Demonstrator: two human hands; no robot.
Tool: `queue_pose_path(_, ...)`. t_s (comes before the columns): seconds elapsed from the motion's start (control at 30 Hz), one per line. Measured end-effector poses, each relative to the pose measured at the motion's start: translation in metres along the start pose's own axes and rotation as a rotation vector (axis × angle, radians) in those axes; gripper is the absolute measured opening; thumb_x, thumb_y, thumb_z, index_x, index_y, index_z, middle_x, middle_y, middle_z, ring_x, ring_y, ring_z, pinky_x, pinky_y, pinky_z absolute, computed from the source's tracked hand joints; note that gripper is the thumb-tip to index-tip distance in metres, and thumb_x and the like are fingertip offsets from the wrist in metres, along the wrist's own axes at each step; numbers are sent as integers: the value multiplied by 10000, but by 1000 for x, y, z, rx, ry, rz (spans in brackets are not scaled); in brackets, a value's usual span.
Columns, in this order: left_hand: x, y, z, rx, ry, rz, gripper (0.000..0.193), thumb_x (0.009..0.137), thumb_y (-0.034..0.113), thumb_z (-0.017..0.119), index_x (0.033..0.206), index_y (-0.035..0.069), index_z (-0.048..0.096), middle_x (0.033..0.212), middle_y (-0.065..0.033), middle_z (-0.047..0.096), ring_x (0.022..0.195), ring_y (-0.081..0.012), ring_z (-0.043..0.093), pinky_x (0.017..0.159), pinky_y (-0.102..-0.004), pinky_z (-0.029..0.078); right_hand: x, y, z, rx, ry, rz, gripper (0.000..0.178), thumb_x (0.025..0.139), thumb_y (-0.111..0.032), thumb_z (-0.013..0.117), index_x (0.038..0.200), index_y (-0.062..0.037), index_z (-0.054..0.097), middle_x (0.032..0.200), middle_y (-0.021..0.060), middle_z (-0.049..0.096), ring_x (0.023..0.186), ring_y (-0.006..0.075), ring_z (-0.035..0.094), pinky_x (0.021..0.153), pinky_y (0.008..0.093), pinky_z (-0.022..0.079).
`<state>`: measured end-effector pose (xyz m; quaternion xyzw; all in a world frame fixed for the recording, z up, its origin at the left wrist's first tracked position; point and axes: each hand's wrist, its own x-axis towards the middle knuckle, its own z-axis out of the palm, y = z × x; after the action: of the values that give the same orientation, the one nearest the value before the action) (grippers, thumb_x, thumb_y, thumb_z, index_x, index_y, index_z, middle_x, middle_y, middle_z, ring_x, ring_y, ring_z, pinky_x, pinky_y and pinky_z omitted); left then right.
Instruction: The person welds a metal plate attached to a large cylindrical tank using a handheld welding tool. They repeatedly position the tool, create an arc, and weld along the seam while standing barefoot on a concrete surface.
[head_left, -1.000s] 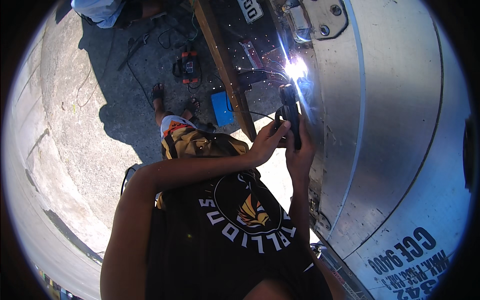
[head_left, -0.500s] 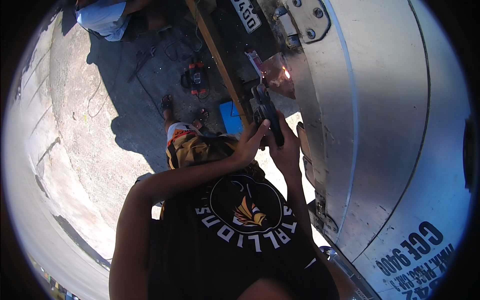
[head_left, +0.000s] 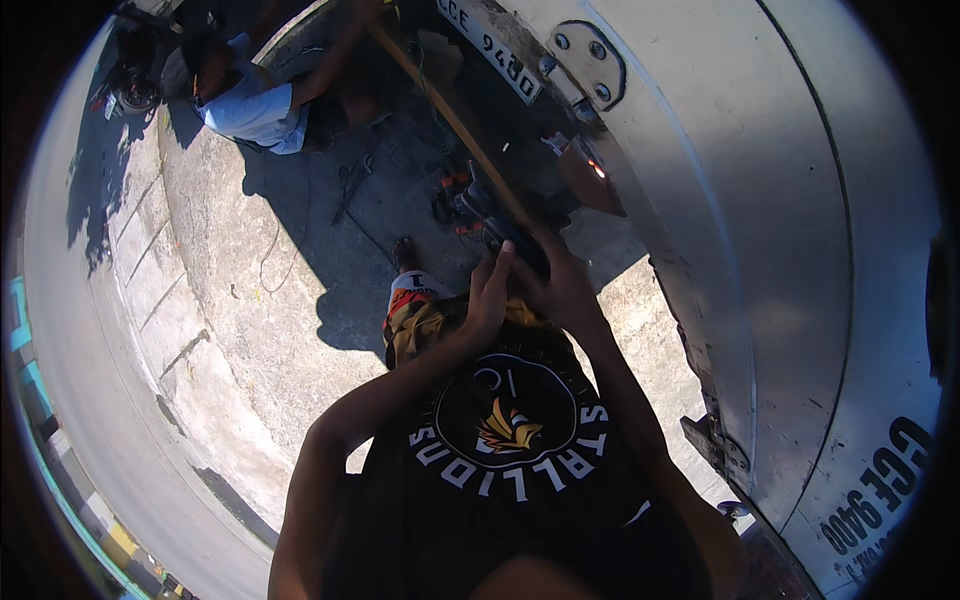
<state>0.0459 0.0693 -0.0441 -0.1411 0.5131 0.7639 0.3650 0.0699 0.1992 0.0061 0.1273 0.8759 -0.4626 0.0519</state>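
Both my hands are closed around a black handheld tool [head_left: 490, 215] with a long body, held in front of my waist; its exact kind is hard to make out. My left hand [head_left: 488, 295] wraps its near side, thumb up along it. My right hand [head_left: 562, 285] grips the other side, close against the left. Beyond the tool, on the ground, an orange and black box-shaped machine [head_left: 460, 187] is partly hidden by it. A wooden post [head_left: 470, 140] slants down from the far edge to just behind the tool.
A silver vehicle body [head_left: 720, 200] fills the right side, with a bolted hinge plate [head_left: 590, 60] and a reddish-brown panel [head_left: 590, 180] showing a bright spot. A person in a light shirt [head_left: 255, 110] crouches at far left. Cables [head_left: 370, 240] cross the concrete [head_left: 240, 330].
My view has shifted, bringing more of the crouching person in. My hands and the tool have swung left, away from the reddish-brown panel, and now cover part of the orange and black machine.
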Motion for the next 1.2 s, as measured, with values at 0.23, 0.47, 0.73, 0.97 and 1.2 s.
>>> queue_pose_path(0.23, 31, 31, -32, 202, -234, 6, 479, 1025, 436, 480, 1067, -23, 608, 959, -80, 654, 876, -122, 617, 755, -282, 476, 18, -4, 26, 1, 217, -61, 548, 921, -279, 650, 1376, -34, 470, 1247, 234, 593, 1106, 345, 631, 897, 405, 504)
queue_pose_path(0.47, 69, 77, -86, 505, -417, -41, 492, 1027, 442, 448, 1107, -25, 578, 969, -96, 637, 853, -166, 623, 774, -317, 491, 42, -27, 93, 246, 412, 281, 488, 945, -310, 616, 1320, -15, 516, 1095, 255, 630, 1025, 422, 622, 858, 458, 487)
queue_pose_path(0.73, 89, 100, -100, 664, -794, -391, 483, 1025, 451, 447, 1250, 25, 470, 1065, -67, 592, 923, -134, 606, 785, -281, 513, 27, -58, 155, 432, 894, 455, 432, 983, -251, 561, 1330, -4, 494, 1117, 226, 645, 988, 356, 666, 818, 393, 510)
queue_pose_path(0.97, 77, 94, -50, 828, -1174, -294, 449, 1013, 407, 507, 1247, 26, 470, 1111, -73, 579, 977, -133, 606, 822, -276, 506, -1, -54, 173, 779, 1347, 397, 378, 1007, -187, 505, 1330, 9, 486, 1039, 163, 663, 931, 147, 642, 772, 293, 512)
queue_pose_path(1.2, 93, 106, -24, 1064, -1315, -376, 412, 1019, 345, 519, 1253, 7, 488, 1174, -112, 576, 1067, -178, 616, 894, -313, 512, 2, -34, 167, 940, 1365, 415, 369, 1005, -197, 514, 1311, 9, 504, 1021, 129, 674, 900, 141, 638, 761, 272, 508)
